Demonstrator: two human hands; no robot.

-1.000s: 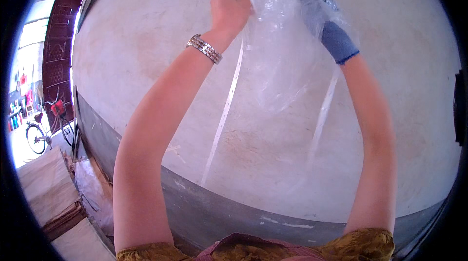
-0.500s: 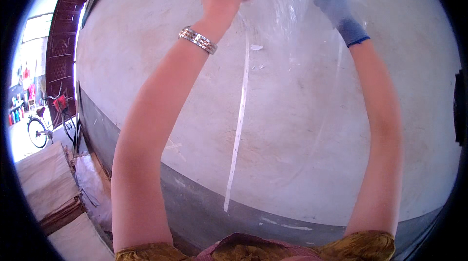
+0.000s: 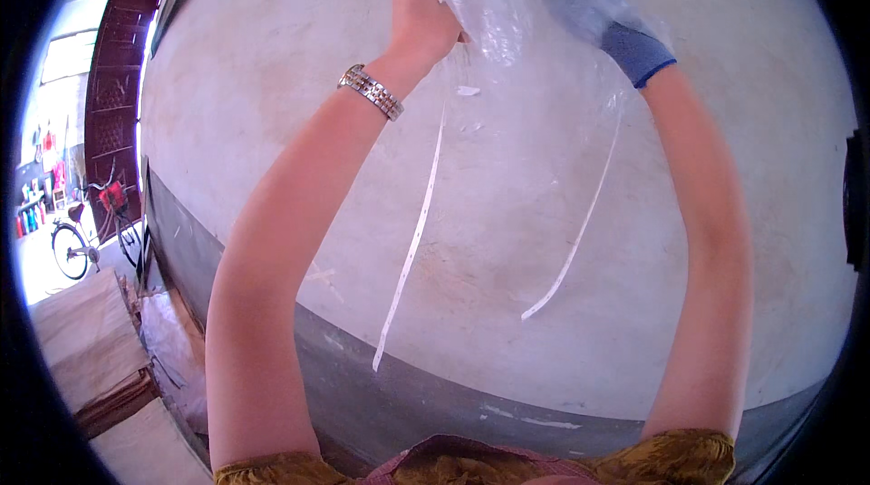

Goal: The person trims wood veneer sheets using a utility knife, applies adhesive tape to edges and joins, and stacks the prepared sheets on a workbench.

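Both hands are raised at the top of the view, in front of the pale wall. My left hand, bare with a metal watch at the wrist, is curled closed at the edge of a crumpled clear plastic film. My right hand, in a blue-grey glove, grips the film's right side; film partly covers its fingers. Below my left hand hangs a narrow white strip with small dark marks, like a tape. A second white strip dangles under the film near my right hand. Their upper ends are hidden.
The wall is pale above and dark grey along its lower band. White scraps show on it. At the left are stacked brownish sheets, a bicycle and a dark red door beside a bright opening.
The film has shifted left and bunched beside my left hand. My right hand has come lower and slightly left. The left strip's lower end swung left, and the right strip now shows clearly.
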